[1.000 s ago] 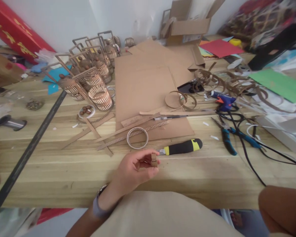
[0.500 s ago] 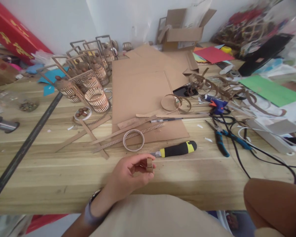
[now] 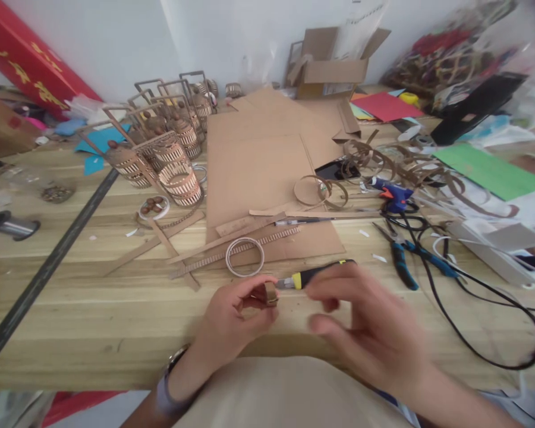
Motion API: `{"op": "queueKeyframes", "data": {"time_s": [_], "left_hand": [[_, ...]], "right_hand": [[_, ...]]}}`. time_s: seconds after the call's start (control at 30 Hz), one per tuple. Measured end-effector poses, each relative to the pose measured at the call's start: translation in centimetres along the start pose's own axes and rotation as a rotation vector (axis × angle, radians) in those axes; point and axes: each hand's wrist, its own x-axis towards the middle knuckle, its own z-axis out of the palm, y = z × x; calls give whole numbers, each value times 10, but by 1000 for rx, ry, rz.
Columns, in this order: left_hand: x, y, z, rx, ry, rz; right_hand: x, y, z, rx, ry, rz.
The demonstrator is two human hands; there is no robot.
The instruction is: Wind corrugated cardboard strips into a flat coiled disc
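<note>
My left hand [image 3: 234,315] pinches a small curled piece of brown cardboard [image 3: 271,293] between thumb and fingers, low over the wooden table. To its right hovers my right hand [image 3: 365,321], blurred, thumb and fingers apart, with nothing visible between them. Behind the right fingers lies a knife-like tool with a black and yellow handle [image 3: 310,278]; its far end is partly covered by that hand. Just beyond my left hand, a pale ring [image 3: 245,257] rests across a ridged cardboard strip [image 3: 205,257].
Several small slatted lanterns [image 3: 181,181] stand at the back left, near a roll holding brown beads [image 3: 154,207]. A cardboard sheet [image 3: 254,166] covers the middle. Pliers [image 3: 401,261], a blue glue gun [image 3: 395,193], cables and curled strips [image 3: 370,154] lie right. A dark bar [image 3: 49,267] crosses the left.
My right hand has come in from the lower right to beside the left hand. My left hand still holds the cardboard piece, now slightly turned. The view has shifted a little.
</note>
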Motion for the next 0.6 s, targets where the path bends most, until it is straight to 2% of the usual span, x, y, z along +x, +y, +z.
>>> {"op": "queueKeyframes", "data": {"time_s": [0.07, 0.13, 0.27, 0.33, 0.47, 0.6], "left_hand": [[1, 4, 2, 103, 45, 76], [3, 6, 4, 216, 88, 183], [4, 0, 8, 441, 208, 380], [4, -3, 7, 519, 246, 433], [4, -4, 2, 467, 185, 401], [6, -2, -1, 175, 120, 298]], "right_hand": [[17, 12, 17, 53, -4, -22], [21, 18, 31, 97, 9, 20], [11, 22, 47, 163, 56, 253], [7, 22, 50, 227, 66, 356], [7, 24, 53, 339, 90, 460], [7, 24, 52, 436, 75, 501]]}}
